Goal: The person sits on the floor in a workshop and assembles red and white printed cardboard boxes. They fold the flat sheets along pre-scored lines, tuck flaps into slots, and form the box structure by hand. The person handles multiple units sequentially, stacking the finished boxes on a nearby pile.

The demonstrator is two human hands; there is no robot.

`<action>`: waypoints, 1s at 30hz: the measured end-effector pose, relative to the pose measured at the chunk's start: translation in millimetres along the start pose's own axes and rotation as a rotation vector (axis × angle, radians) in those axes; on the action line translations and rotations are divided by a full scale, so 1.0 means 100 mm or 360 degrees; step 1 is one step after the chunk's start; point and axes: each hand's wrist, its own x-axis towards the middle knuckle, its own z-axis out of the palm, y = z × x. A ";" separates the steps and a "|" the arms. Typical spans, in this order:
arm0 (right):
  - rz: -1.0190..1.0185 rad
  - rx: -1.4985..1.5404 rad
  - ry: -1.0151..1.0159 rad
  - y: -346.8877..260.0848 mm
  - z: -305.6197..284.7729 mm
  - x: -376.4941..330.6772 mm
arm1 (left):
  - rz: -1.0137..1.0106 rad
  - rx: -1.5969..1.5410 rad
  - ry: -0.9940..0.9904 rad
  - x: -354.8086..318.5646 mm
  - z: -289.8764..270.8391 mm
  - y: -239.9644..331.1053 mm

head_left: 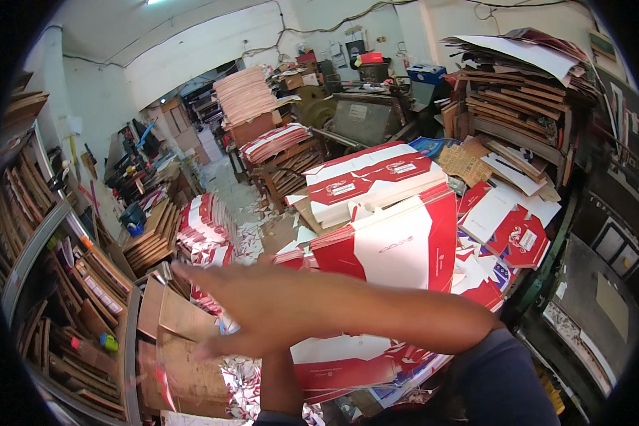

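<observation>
My right hand (pixel 252 309) is spread wide; my left hand is hidden, so I cannot tell its state. Beyond them, rightward, flat red-and-white cardboard sheets (pixel 394 245) lie thickly stacked.

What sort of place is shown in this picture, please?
It looks like a small printing or carton-making workshop, though I cannot be certain. The signs are the stacked red-and-white printed sheets, the many cut paper scraps, and the heavy machine standing behind them.
</observation>
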 end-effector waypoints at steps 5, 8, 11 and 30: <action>0.0265 -0.0167 0.0091 0.56 -0.65 -0.47 | 0.0043 -0.0018 0.0027 -0.01 0.05 0.04; 0.0788 -0.0257 -0.0161 0.76 -0.90 -0.65 | 0.0040 -0.0055 0.0061 0.00 0.06 0.16; 0.0967 -0.0035 -0.0336 0.81 -0.94 -0.64 | 0.0070 0.0057 0.0077 -0.03 -0.02 0.17; 0.0774 0.0160 0.0790 0.96 -0.77 -0.85 | 0.0113 0.0128 0.0076 -0.04 -0.04 0.24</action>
